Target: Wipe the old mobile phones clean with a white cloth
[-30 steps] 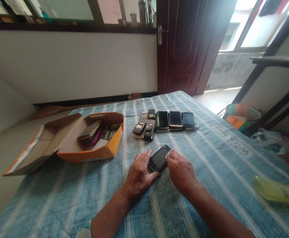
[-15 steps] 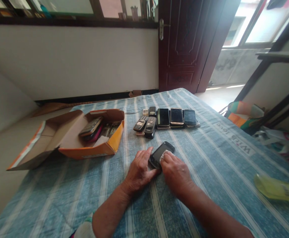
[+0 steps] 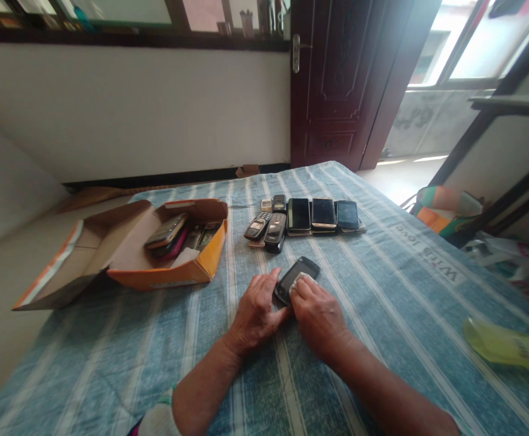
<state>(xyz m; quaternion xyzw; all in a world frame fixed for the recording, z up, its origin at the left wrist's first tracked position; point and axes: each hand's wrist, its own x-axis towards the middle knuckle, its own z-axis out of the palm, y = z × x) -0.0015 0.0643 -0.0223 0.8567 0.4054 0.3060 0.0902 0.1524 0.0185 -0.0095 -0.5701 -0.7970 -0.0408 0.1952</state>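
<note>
A dark smartphone (image 3: pixel 294 276) lies tilted on the striped cloth in front of me, screen up. My left hand (image 3: pixel 257 309) grips its near left end between thumb and fingers. Pinched in my right hand (image 3: pixel 319 312) is a crumpled white tissue (image 3: pixel 301 279), pressed against the phone's screen; most of the tissue is hidden by my fingers. Beyond the hands, several phones are laid out in stacks, among them a black smartphone (image 3: pixel 299 215), a gold-edged smartphone (image 3: pixel 323 214) and a keypad phone (image 3: pixel 258 225).
To the left stands an open orange cardboard box (image 3: pixel 164 277) with several phones (image 3: pixel 168 232) inside. A yellow plastic wrapper (image 3: pixel 509 348) lies at the right of the blue striped cloth (image 3: pixel 132 363). A dark red door (image 3: pixel 337 79) and a white wall rise behind.
My right hand has slid the tissue slightly left and up along the phone's screen. The left hand keeps its hold, and the phone has barely shifted.
</note>
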